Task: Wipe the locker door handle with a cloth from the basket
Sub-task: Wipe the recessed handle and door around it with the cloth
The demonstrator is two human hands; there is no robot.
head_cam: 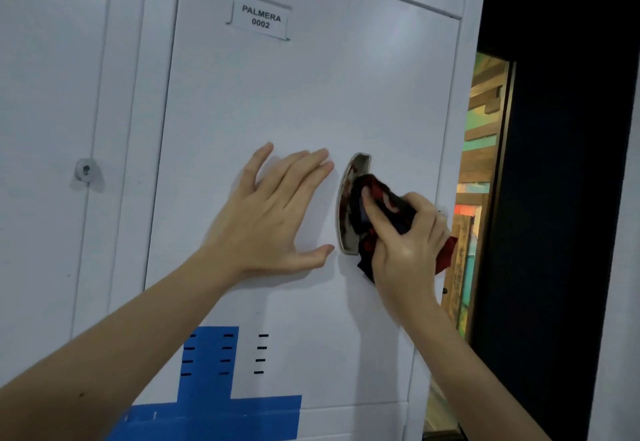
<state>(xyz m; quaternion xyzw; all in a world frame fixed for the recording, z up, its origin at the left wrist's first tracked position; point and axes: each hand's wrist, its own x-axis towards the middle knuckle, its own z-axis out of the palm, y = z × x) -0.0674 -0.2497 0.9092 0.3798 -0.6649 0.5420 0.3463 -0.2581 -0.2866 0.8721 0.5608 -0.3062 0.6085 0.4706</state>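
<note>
Two bare forearms reach up from the lower edge. The right hand (pixel 408 243) curls its grip tight round a crumpled cloth (pixel 384 205), dark red and black, soft and bunched, with a loose corner poking out behind the knuckles. The thumb presses the wad against the handle (pixel 346 205), a curved, glossy metal half-moon just left of the grip. Further left, the left hand (pixel 273 212) lies flat, fingers straight and spread, holding nothing, palm on the smooth pale locker door (pixel 311 94). Below the grip, blocky strips of blue tape (pixel 214 416) cross short dark vent slots (pixel 261 354). Above and left of it sits a rectangular label (pixel 260 17) reading PALMERA 0002. Right of the grip, past the door's edge, painted wood planks (pixel 481 121) show beside a dark frame (pixel 554 198).
</note>
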